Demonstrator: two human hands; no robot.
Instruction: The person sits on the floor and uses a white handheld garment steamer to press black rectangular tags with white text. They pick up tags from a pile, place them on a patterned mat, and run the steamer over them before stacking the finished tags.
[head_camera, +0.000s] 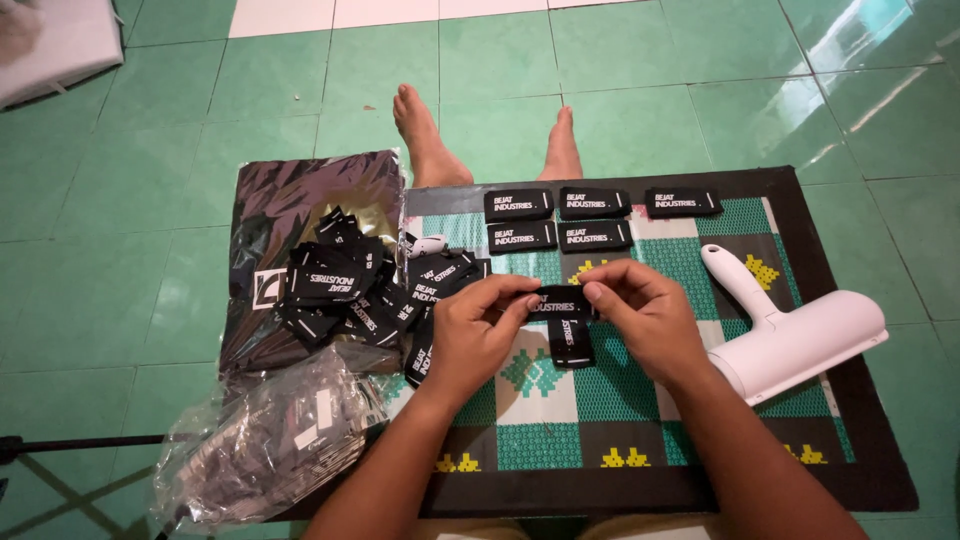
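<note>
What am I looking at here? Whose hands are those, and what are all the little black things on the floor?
This picture comes from a camera worn on a person's head, so you see what they see when they look down. There is no machine here, just a person sitting on a green tiled floor with their feet stretched out.

The left hand and right hand together hold small black labels with white print, one hanging down below the fingers.

Under the hands lies a patterned mat. On its far side, five labels are laid out in neat rows. To the left is a messy heap of labels on a dark bag, and nearer, a crinkly clear plastic bag. On the right lies a white roller with a handle.
</note>
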